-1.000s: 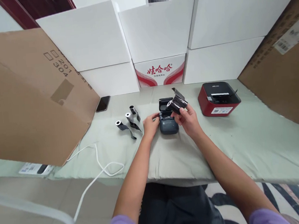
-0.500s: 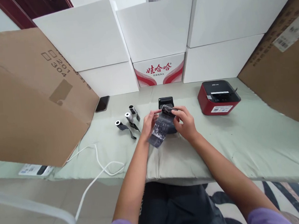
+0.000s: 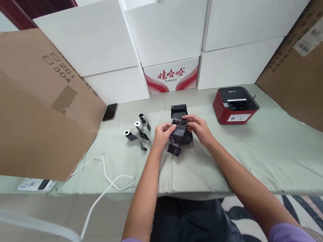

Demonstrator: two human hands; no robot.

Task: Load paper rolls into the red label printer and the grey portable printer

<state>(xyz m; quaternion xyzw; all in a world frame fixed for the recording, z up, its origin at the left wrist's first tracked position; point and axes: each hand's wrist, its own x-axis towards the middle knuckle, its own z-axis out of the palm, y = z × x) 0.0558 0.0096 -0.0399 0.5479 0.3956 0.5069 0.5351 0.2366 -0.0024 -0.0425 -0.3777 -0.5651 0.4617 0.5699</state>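
Note:
A small dark label printer (image 3: 179,111) with its lid up stands mid-table on the pale green cloth (image 3: 261,149). Just in front of it, my left hand (image 3: 162,134) and my right hand (image 3: 198,129) together pinch a dark printed paper roll (image 3: 177,138). Its loose strip hangs down toward me over the printer's front. Both hands are closed on the roll's upper end. Three more small rolls (image 3: 138,131) with dark trailing strips lie to the left of my left hand.
A red and black printer (image 3: 236,105) sits to the right. A black phone (image 3: 110,112) lies at the back left. A white cable (image 3: 107,179) trails off the near edge. Cardboard sheets (image 3: 28,103) lean at both sides; white boxes (image 3: 167,33) wall the back.
My right hand brought the roll down from above the printer to its front. My left hand joined it, and the strip now hangs unrolled toward me.

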